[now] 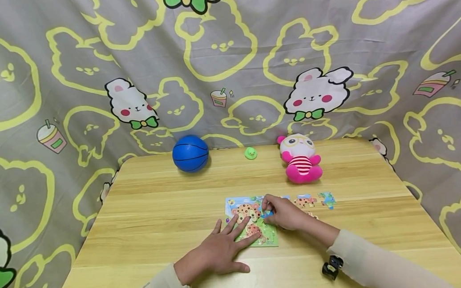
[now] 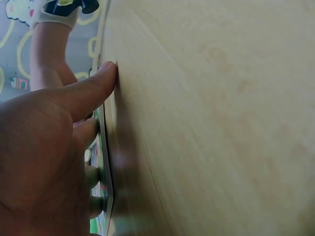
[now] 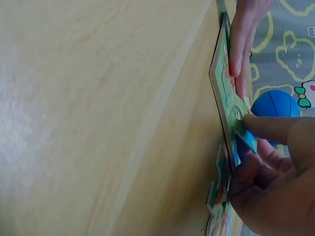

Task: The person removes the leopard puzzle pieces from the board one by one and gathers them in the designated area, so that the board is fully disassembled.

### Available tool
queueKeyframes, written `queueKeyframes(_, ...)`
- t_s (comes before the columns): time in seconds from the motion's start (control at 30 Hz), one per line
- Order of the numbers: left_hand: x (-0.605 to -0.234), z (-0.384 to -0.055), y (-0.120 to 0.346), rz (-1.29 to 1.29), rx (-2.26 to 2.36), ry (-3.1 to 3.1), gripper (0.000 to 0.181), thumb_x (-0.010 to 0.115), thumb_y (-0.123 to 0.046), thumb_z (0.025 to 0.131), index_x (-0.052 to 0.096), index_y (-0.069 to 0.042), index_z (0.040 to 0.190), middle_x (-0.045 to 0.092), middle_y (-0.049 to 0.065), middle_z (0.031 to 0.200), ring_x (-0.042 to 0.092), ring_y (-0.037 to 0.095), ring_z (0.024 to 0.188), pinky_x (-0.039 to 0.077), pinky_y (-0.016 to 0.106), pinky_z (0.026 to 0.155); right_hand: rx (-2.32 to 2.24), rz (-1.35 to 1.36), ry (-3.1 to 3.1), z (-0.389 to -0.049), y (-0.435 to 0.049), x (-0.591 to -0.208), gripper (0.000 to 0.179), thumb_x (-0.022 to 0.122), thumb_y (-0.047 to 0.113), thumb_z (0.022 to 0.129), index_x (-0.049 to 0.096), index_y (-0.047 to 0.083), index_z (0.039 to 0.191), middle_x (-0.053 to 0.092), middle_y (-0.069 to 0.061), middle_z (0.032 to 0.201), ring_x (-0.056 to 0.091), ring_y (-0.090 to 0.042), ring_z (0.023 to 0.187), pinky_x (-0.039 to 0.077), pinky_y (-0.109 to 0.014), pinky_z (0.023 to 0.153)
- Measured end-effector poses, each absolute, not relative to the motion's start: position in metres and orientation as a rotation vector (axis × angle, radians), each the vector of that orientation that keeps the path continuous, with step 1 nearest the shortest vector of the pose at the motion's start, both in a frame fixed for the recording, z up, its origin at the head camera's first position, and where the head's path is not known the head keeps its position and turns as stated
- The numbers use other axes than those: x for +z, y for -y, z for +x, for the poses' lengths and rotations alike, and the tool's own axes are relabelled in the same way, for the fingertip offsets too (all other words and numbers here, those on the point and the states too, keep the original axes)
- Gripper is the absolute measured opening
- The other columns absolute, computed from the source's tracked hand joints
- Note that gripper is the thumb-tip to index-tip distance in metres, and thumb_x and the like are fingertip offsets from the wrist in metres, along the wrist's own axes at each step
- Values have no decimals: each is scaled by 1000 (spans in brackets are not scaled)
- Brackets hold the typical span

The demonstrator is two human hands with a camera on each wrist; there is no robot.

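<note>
A jigsaw board [image 1: 270,238] with a spotted cartoon animal lies flat near the middle of the table. My left hand [image 1: 220,251] rests on its left and lower part, fingers spread and straight, the thumb on the wood below the board. At the board's right side, my right hand [image 1: 285,213] pinches a jigsaw piece [image 3: 247,138] between thumb and fingers. In the right wrist view that piece stands tilted over the board, one edge close to its surface. Fingers hide part of the picture. Loose jigsaw pieces [image 1: 304,201] lie to the right, some partly behind the right hand and forearm.
A blue ball [image 1: 190,154] stands at the back left of the wooden table [image 1: 147,221]. Farther right along the back are a small green duck toy [image 1: 251,153] and a pink and white plush toy [image 1: 300,159]. A patterned curtain [image 1: 248,49] hangs behind.
</note>
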State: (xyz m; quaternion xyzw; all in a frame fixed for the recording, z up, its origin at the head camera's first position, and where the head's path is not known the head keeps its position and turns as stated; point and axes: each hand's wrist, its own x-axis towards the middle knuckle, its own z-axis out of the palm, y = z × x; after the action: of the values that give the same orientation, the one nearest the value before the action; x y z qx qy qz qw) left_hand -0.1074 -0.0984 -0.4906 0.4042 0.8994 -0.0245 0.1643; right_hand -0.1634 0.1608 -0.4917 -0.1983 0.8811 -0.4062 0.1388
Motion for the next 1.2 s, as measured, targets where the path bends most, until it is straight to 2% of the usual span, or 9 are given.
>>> queueKeyframes(0.13, -492, -107, 98, 1158, -82, -2574, 85, 42, -82, 92, 10, -48, 163, 1, 4, 175, 5, 37, 159, 25, 70, 117, -1193, -578, -2530, -166, -161, -494, 22, 77, 3, 91, 64, 13, 106, 60, -1, 89, 53, -15, 76, 45, -28, 69)
queueKeyframes(0.4, -490, -107, 98, 1152, -74, -2571, 86, 44, -81, 92, 8, -49, 163, 1, 4, 175, 5, 36, 159, 23, 70, 117, -1210, -620, -2507, -168, -163, -495, 10, 73, 8, 95, 70, 17, 101, 64, 2, 83, 56, -15, 73, 44, -29, 67)
queueKeyframes(0.9, -487, -106, 97, 1154, -54, -2575, 87, 45, -80, 92, 7, -48, 163, 2, 5, 175, 5, 37, 159, 23, 71, 117, -1233, -604, -2497, -167, -163, -496, 9, 71, 9, 96, 70, 16, 101, 64, 0, 80, 55, -16, 70, 43, -29, 65)
queueKeyframes(1.2, -488, -106, 97, 1158, -34, -2555, 81, 47, -78, 93, 9, -55, 160, 1, 5, 175, 4, 40, 158, 22, 72, 116, -1227, -596, -2493, -166, -164, -496, 11, 71, 8, 96, 70, 17, 102, 64, 1, 81, 56, -14, 70, 45, -29, 65)
